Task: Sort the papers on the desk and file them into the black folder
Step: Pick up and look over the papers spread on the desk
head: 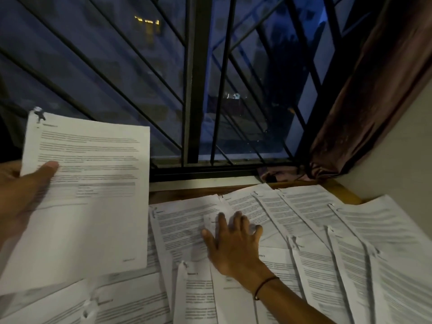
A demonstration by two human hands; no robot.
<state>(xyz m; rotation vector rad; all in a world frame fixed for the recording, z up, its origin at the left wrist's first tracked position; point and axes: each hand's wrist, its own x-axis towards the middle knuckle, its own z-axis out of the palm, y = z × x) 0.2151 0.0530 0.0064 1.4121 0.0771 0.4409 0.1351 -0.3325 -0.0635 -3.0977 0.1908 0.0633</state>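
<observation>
The scene is dim, lit from the near side by a weak indoor source — the white printed sheets [304, 230] spread over the desk read grey rather than white. Beyond the black metal window grille [194, 78] the far view is deep blue dusk, with a few small yellow lights. The raised left hand [21, 192] casts a soft shadow on the stapled white paper packet [88, 183] it holds. The printed text is smeared and unreadable throughout. The right hand [233, 244] shows motion blur at the fingertips. Wide-angle distortion bends the grille bars and stretches the brown curtain [374, 90] at far right — near corners soften noticeably.
</observation>
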